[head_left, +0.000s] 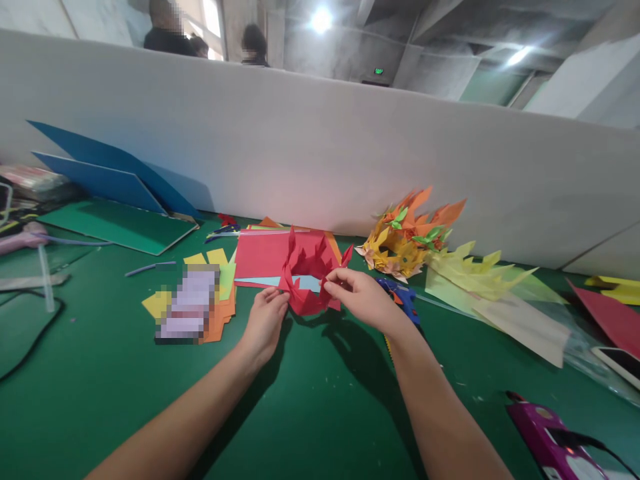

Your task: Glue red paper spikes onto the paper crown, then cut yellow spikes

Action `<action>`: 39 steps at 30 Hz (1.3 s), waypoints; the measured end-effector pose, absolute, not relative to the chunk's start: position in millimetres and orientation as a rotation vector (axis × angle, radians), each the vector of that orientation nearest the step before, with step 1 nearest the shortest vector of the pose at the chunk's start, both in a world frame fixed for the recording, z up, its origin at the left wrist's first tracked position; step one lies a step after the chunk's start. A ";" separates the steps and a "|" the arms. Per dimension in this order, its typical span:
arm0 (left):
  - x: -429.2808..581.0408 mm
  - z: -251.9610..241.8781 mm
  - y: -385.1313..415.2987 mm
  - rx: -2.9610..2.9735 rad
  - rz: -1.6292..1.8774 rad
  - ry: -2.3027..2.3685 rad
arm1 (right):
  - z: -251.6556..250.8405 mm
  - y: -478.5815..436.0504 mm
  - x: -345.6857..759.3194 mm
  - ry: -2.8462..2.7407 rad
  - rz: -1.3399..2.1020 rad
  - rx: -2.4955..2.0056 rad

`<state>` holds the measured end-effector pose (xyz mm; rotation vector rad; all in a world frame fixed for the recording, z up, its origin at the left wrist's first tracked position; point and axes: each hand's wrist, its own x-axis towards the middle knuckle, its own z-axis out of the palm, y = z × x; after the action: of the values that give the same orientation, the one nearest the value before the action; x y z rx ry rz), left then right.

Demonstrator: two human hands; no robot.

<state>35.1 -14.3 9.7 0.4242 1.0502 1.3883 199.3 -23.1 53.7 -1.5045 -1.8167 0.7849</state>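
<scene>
A ring of folded red paper with pointed tips, a paper crown (pixel 307 303), is held up above the green table between my two hands. My left hand (pixel 267 317) pinches its left side with thumb and fingers. On the right side, my right hand (pixel 353 292) grips the rim, thumb and index finger together. Red paper sheets (pixel 257 257) lie flat just behind the crown, with a light blue sheet (pixel 265 282) under their near edge. The far side of the ring shows through its opening.
Orange and yellow folded paper crowns (pixel 400 250) stand at the back right, beside pale yellow paper (pixel 465 273). A pixelated phone-like item (pixel 193 303) lies on coloured sticky notes (pixel 227 280). A purple power strip (pixel 550 433) is front right; a pink glue gun (pixel 25 239) rests left.
</scene>
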 end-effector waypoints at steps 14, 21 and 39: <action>38.8 7.8 -26.1 0.538 1.053 0.808 | 75.1 -29.2 205.7 -1.369 0.925 -1.159; 44.1 3.9 -34.8 0.667 1.141 0.742 | 70.3 -27.0 204.8 -1.220 0.581 -1.197; 51.3 0.3 -35.4 0.649 1.296 0.806 | 63.2 -35.1 183.1 -1.553 0.458 -1.382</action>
<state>51.3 -35.4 0.3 0.6491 0.8058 1.2963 183.1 -35.1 63.2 -1.3821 -1.5529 0.4579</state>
